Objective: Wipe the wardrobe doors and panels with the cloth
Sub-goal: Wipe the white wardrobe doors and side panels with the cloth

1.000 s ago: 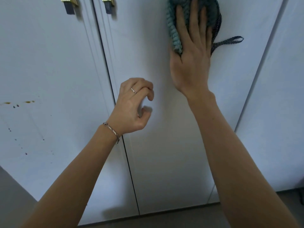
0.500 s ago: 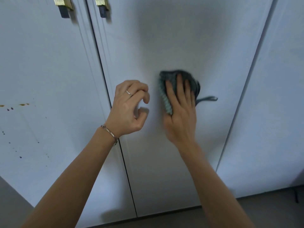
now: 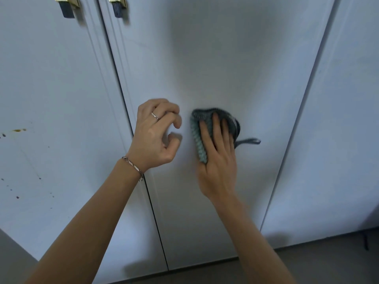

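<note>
Two hands were seen before the pale grey, flat-panelled wardrobe door [image 3: 215, 68]. A teal and dark grey knitted cloth [image 3: 200, 138] was held flat against the middle of that door by the right hand [image 3: 218, 160], whose fingers were laid straight over it, pressing and not pinching. The left hand [image 3: 156, 134] was kept just beside it, its fingers loosely curled and nothing held in them; whether its knuckles touched the door could not be told. The cloth was judged to be light, soft and limp, liable to bunch or slide under the palm, so it was best taken by a spread palm over its centre. A thin loop [image 3: 249, 141] was left trailing at its right edge. Brown specks [image 3: 17, 131] were noted on the neighbouring left door.
</note>
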The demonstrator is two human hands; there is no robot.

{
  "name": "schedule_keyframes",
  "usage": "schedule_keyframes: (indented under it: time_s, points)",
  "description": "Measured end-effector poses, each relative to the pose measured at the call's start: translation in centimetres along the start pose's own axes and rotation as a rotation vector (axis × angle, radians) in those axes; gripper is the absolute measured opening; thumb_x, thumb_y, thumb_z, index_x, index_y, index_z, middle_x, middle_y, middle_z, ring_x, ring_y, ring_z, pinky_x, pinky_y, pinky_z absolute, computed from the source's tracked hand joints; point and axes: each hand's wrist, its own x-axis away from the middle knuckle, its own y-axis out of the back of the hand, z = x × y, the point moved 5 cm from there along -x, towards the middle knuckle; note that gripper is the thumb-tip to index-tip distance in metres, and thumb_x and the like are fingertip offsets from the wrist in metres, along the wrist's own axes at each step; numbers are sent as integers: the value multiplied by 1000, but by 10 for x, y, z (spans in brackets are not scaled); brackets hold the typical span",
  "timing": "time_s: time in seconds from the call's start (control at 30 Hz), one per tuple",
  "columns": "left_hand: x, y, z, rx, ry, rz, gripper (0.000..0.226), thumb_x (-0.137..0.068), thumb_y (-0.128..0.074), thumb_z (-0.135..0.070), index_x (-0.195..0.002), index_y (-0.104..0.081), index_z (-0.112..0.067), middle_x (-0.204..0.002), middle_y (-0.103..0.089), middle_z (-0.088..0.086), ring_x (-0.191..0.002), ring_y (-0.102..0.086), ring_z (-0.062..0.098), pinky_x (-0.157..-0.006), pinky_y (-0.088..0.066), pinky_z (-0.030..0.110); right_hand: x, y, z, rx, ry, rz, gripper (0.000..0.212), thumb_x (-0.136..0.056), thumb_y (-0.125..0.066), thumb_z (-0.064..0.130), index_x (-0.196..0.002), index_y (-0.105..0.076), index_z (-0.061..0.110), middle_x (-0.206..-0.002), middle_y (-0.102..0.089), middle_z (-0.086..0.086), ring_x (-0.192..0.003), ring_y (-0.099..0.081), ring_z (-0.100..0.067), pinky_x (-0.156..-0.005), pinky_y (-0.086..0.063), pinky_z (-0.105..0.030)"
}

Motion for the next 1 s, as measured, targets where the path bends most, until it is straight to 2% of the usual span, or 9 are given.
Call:
schedule_keyframes:
  time_s: [0.07,0.17,0.27,0.33,0.5,0.63,0.8,0.9,1.0]
  points:
    - [0,0,0,8,1,8,23,-68,-50,-12,-82,-65,-3,-103,-68,8,-108,-53,29,-103,-33,35,7,-3,-3,16,-7,34,62,-98,-34,22,-160,-34,21,-170,-22,-3,-159,-13,-21,-127,-17,-50]
    - [-1,2,0,10,10,38,28,-70,-51,-10,-91,-68,-2,-107,-68,8,-110,-53,30,-104,-34,36,-28,9,-1,33,29,-19,63,-96,-37,20,-159,-36,19,-168,-25,-8,-158,-17,-27,-127,-15,-52]
    - [1,6,1,-31,5,95,40,-75,-56,-4,-113,-69,-1,-120,-68,10,-117,-56,35,-110,-35,38,-89,36,-3,3,41,-132,66,-91,-39,17,-157,-40,15,-166,-28,-14,-156,-20,-34,-128,-14,-52]
    - [2,12,3,-157,-19,83,48,-80,-62,-3,-129,-65,2,-132,-65,15,-128,-54,38,-116,-34,41,-120,53,-6,-11,47,-170,66,-92,-38,15,-158,-37,15,-167,-26,-14,-156,-17,-36,-128,-11,-52]
    - [-1,29,16,-388,84,23,72,-95,-63,-27,-156,-38,2,-163,-36,20,-155,-25,40,-131,-9,49,-136,59,-3,27,29,-213,71,-90,-38,12,-160,-32,15,-169,-22,-13,-157,-13,-37,-129,-7,-52]
    - [3,26,24,-431,94,62,74,-101,-52,-36,-162,-27,-2,-170,-25,16,-159,-15,36,-132,-5,48,-84,23,9,44,64,-159,67,-93,-43,18,-160,-35,17,-169,-22,-13,-158,-14,-34,-128,-11,-52]
    - [4,23,29,-482,76,80,74,-103,-47,-39,-163,-22,-3,-171,-20,15,-160,-12,35,-132,-1,45,10,-25,9,119,139,62,67,-94,-45,22,-160,-34,25,-170,-16,-1,-159,-12,-25,-128,-9,-49]
    - [4,21,30,-492,66,81,75,-103,-46,-39,-164,-20,-3,-171,-19,16,-159,-12,35,-132,-1,46,-11,-10,8,121,138,21,64,-94,-44,23,-158,-38,25,-169,-24,-3,-157,-18,-26,-128,-11,-47]
    - [5,20,31,-502,65,64,76,-103,-47,-38,-164,-17,-4,-172,-17,15,-159,-12,36,-131,0,46,-72,23,-1,52,60,-149,64,-92,-43,18,-157,-41,19,-167,-29,-10,-156,-19,-32,-128,-14,-51]
